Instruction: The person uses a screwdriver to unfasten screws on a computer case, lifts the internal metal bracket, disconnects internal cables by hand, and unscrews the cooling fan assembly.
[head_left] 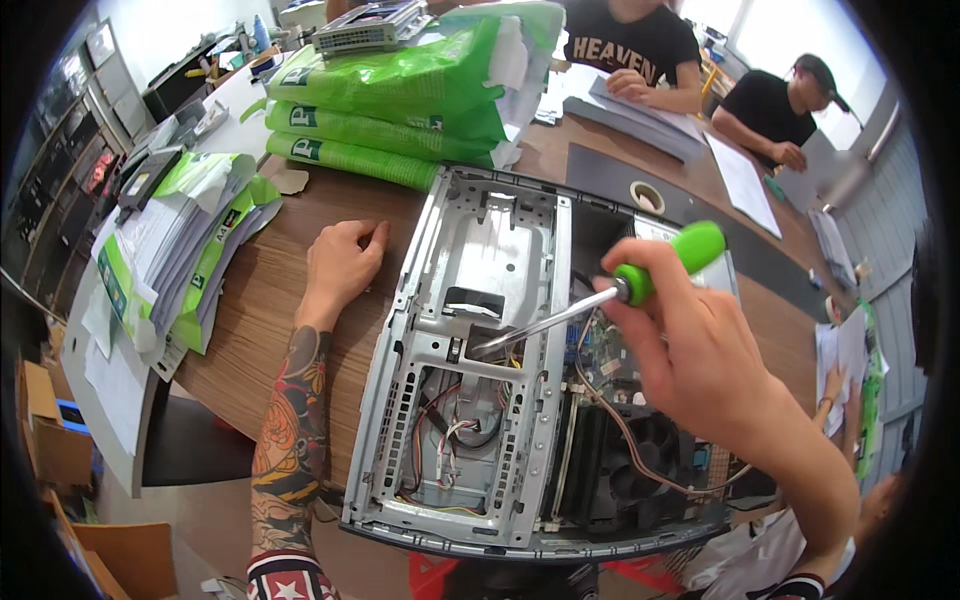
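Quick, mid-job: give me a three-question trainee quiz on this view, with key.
1. Which bare hand holds the green-handled, metal-shafted screwdriver?
2. True or false: within the open grey metal computer case, the round black plastic fan lies right of the screwdriver's tip.
3. What tops the tall stack of green plastic packages: (a) tape roll; (b) boxy grey metal part; (c) fan?

Key: 1. The right hand. 2. True. 3. b.

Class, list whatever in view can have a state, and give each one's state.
Computer case: open, insides exposed
Screwdriver: held, tip at the case, contact unclear
Right hand: closed around the screwdriver
Left hand: loosely curled on the table
Fan: uncovered
Tape roll: lying flat
Green paper packs: stacked
Paper at left: wrapper open, sheets showing
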